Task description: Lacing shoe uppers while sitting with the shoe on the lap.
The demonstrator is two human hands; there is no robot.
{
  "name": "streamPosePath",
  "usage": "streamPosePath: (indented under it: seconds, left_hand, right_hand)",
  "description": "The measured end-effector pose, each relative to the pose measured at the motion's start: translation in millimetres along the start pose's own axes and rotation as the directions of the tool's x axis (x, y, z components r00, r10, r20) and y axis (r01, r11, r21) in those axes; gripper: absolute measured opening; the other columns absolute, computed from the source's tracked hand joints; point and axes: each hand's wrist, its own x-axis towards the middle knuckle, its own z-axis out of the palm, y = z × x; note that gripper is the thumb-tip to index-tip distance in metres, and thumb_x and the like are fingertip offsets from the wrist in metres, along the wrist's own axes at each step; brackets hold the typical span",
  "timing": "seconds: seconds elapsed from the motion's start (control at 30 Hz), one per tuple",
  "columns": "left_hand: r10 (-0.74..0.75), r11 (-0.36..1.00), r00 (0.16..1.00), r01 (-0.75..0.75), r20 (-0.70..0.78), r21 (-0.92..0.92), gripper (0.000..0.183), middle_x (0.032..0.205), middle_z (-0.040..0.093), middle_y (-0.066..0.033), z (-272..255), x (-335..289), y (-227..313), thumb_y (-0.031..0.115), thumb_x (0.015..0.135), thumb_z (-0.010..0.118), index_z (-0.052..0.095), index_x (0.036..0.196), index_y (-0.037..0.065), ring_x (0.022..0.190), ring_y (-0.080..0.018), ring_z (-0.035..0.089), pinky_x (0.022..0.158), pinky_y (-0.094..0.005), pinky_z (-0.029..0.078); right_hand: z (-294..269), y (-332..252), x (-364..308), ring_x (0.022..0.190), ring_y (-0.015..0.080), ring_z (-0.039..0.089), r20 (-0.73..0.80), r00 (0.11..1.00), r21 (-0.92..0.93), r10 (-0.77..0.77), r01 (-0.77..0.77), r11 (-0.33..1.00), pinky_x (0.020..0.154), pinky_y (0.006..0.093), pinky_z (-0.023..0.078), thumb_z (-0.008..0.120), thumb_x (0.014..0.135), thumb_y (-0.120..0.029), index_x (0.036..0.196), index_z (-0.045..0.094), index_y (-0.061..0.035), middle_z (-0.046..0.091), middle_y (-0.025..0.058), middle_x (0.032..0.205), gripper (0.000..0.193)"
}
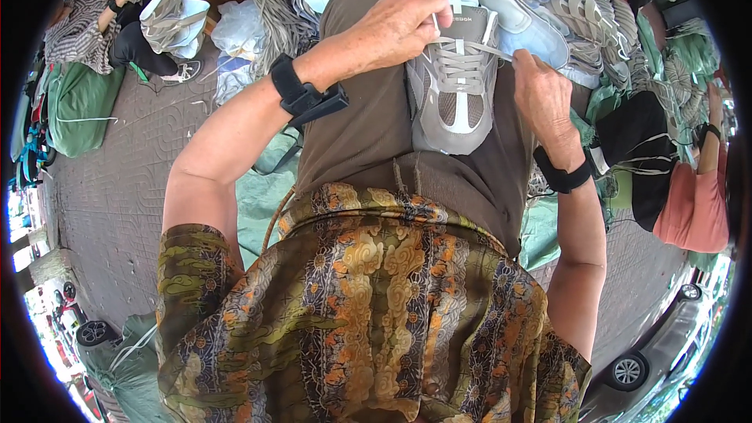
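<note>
A grey and white sneaker (453,110) rests on my lap between my thighs, its toe toward me. Pale shoelace (460,66) crosses its tongue in several rows. My left hand (399,30) is closed in a pinch at the upper left eyelets, with a bit of lace at its fingertips. On the other side of the shoe, my right hand (542,95) pinches a strand of lace pulled out to the right from the top eyelets. Just beyond lies another shoe (534,31) with a pale blue-white sole or lining, partly behind the first.
Piled shoe uppers (591,23) and hanging bundles of grey laces (270,16) fill the far side. A clear plastic bag (237,30) sits left of my knee. Co-workers sit at left (82,27) and right (689,204). A green sack (81,110) stands at far left.
</note>
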Motion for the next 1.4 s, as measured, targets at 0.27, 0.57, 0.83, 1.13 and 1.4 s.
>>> streamPosePath:
  seconds: [0.27, 0.57, 0.83, 1.13, 1.4]
  left_hand:
    - [-0.026, 0.986, 0.996, 0.041, -0.09, 0.164, 0.017, 0.083, 0.065, -0.0197, 39, -51, -5, 0.016, 0.08, 0.06, 0.058, 0.092, 0.004, 0.077, -0.0413, 0.063, 0.064, -0.0515, 0.05]
    - [0.104, 0.893, 0.985, -0.032, -0.138, 0.45, 0.012, 0.07, 0.064, -0.0177, -29, -74, -32, 0.008, 0.078, 0.058, 0.058, 0.084, -0.002, 0.072, -0.0353, 0.068, 0.064, -0.0452, 0.052]
    - [0.121, 0.761, 0.985, -0.014, -0.12, 0.649, 0.01, 0.065, 0.061, -0.0136, -57, -129, -67, 0.002, 0.079, 0.055, 0.052, 0.088, 0.004, 0.063, -0.0304, 0.067, 0.05, -0.041, 0.051]
    - [-0.2, 0.525, 0.949, 0.315, -0.245, 0.791, 0.02, 0.065, 0.062, -0.0204, -98, -235, -142, 0.0, 0.076, 0.053, 0.054, 0.096, 0.0, 0.063, -0.0371, 0.065, 0.056, -0.0459, 0.051]
    - [-0.413, 0.424, 0.824, 0.551, -0.389, 0.719, 0.016, 0.073, 0.063, -0.0248, -122, -335, -195, 0.005, 0.082, 0.053, 0.053, 0.098, 0.003, 0.071, -0.0443, 0.064, 0.063, -0.0545, 0.05]
  right_hand:
    - [-16, 23, -24, 0.066, 0.0394, 0.065, 0.136, 0.989, -0.207, 0.065, -0.036, 0.978, 0.056, 0.0477, 0.049, 0.049, 0.097, -0.013, 0.099, 0.059, -0.0064, 0.065, 0.0197, 0.072, 0.012]
    - [-36, 60, -22, 0.067, 0.042, 0.064, 0.141, 0.984, -0.28, 0.105, -0.062, 0.958, 0.054, 0.0506, 0.048, 0.046, 0.098, -0.013, 0.103, 0.054, -0.0055, 0.062, 0.0245, 0.068, 0.012]
    - [-72, 96, -54, 0.068, 0.0438, 0.064, 0.091, 0.97, -0.398, 0.226, -0.172, 0.901, 0.056, 0.0533, 0.047, 0.047, 0.093, -0.006, 0.1, 0.054, -0.0057, 0.063, 0.0252, 0.069, 0.01]
    - [-123, 193, -166, 0.069, 0.0428, 0.065, 0.003, 0.888, -0.553, 0.46, -0.381, 0.741, 0.057, 0.053, 0.048, 0.046, 0.093, -0.007, 0.097, 0.052, -0.0045, 0.063, 0.0254, 0.069, 0.008]
    - [-144, 245, -277, 0.076, 0.0456, 0.064, -0.083, 0.723, -0.481, 0.685, -0.632, 0.608, 0.064, 0.0554, 0.045, 0.048, 0.095, -0.013, 0.099, 0.057, -0.0047, 0.065, 0.027, 0.077, 0.013]
